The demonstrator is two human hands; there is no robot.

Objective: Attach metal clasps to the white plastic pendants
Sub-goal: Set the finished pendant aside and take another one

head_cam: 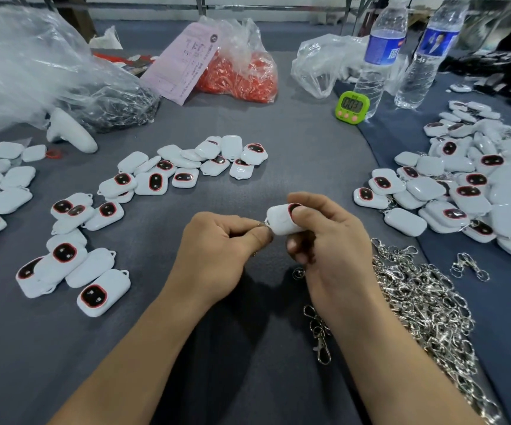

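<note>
Fingers of right hand [324, 240] clamped round pendant [279, 221]; those of left hand [217, 245] pinching clasp ring [262, 224]; loosened pinch could drop ring.

Single head-worn, wide-angle view, looking forward and steeply down over the grey bench [248, 142]. Both forearms enter from the lower edge. The left hand [217, 250] and right hand [327, 237] meet just below frame centre, close to the lens, with a metal clasp [262, 223] and a white pendant [282, 220] held between them. The far side of the bench, with two water bottles [380, 56], lies along the top margin. Lens curvature bows the cloth seam [380, 167] at right
</note>
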